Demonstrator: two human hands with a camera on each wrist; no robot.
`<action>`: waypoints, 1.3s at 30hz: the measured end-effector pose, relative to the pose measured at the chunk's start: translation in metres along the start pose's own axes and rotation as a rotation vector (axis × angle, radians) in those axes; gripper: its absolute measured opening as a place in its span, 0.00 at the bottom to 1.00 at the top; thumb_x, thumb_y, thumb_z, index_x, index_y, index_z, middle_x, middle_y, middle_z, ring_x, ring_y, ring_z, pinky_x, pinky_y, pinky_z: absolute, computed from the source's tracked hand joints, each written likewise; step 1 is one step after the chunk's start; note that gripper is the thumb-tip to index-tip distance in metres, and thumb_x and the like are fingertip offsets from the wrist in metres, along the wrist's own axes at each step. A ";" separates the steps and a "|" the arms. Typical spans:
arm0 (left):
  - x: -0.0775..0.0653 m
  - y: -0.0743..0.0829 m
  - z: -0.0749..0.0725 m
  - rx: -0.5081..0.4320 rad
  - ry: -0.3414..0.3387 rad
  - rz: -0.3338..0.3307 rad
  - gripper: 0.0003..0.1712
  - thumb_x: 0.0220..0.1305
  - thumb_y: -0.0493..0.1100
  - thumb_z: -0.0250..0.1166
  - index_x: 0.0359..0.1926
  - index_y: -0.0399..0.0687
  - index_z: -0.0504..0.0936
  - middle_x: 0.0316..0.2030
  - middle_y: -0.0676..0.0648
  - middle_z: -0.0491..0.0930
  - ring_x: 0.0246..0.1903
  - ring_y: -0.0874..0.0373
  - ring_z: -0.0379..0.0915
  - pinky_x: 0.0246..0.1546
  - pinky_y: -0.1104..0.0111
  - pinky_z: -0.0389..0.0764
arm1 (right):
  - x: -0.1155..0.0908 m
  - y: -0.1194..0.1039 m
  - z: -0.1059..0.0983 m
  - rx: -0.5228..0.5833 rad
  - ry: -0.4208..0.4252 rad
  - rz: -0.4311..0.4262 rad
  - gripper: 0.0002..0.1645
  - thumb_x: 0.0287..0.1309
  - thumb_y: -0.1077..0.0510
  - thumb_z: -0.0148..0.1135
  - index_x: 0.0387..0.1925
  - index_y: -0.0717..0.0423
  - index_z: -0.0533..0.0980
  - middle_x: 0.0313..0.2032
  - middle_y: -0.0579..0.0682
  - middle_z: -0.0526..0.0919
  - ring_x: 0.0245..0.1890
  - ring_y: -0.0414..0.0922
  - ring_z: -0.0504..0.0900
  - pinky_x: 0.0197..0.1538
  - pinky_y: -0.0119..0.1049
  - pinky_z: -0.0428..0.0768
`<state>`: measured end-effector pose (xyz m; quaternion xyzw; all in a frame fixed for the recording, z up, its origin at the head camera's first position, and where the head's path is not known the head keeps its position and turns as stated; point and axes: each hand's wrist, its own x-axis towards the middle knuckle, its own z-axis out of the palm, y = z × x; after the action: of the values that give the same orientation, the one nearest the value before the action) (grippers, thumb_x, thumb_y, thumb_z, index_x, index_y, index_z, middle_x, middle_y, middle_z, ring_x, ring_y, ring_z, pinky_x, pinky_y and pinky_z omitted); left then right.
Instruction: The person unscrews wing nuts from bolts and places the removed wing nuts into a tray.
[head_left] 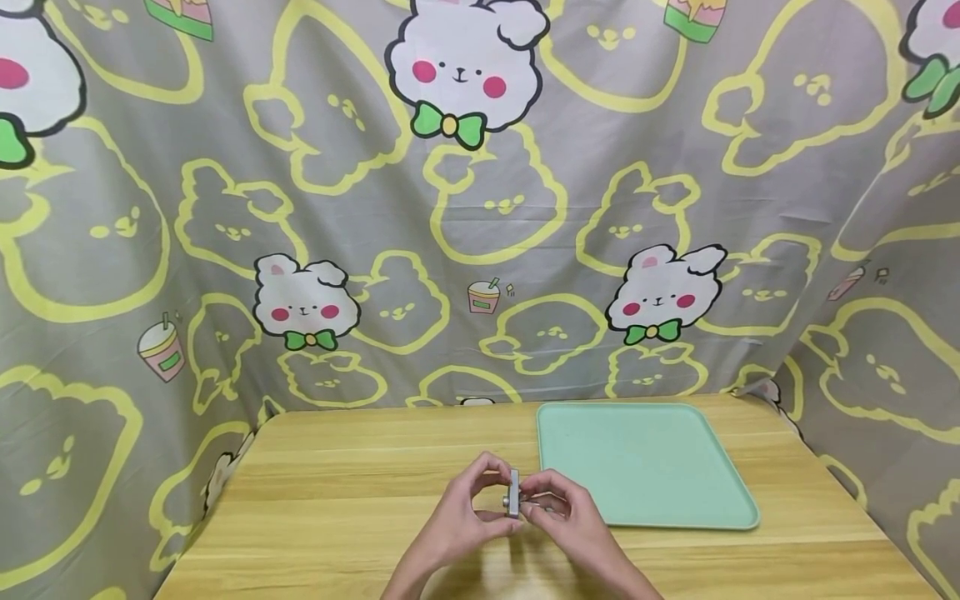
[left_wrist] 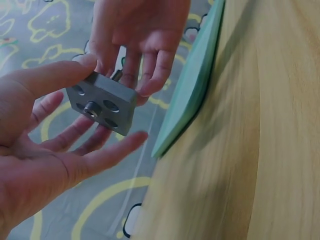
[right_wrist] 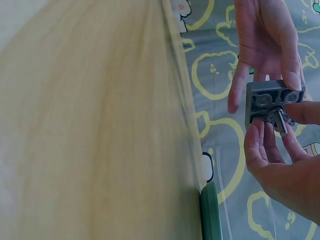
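A small grey metal plate (head_left: 514,492), square with round holes, stands on edge above the table between both hands. A bolt (left_wrist: 92,109) runs through its middle. The bolt's head faces my left hand (head_left: 474,508), while its threaded shank (right_wrist: 282,126) sticks out on the opposite side. My left hand pinches the plate by its edges, with the thumb on one edge and fingertips at the opposite one. My right hand (head_left: 568,510) has its thumb and fingers curled in at the shank, close against the plate's recessed face.
A pale green tray (head_left: 637,467) lies on the wooden table (head_left: 337,492), just right of and behind the hands. Patterned grey cloth (head_left: 517,208) hangs along the table's back and both sides.
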<state>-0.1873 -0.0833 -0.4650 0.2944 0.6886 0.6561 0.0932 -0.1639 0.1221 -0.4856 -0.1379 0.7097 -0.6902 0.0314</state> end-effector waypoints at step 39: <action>0.027 0.002 -0.008 -0.039 0.047 0.080 0.26 0.55 0.31 0.78 0.57 0.42 0.85 0.61 0.41 0.76 0.62 0.48 0.73 0.53 0.56 0.87 | 0.022 -0.022 -0.019 -0.045 -0.019 -0.136 0.08 0.69 0.64 0.65 0.44 0.67 0.77 0.43 0.63 0.79 0.42 0.46 0.88 0.41 0.47 0.91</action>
<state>-0.2128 -0.0758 -0.4551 0.3041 0.6653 0.6795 0.0566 -0.1866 0.1350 -0.4597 -0.1932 0.7138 -0.6731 -0.0120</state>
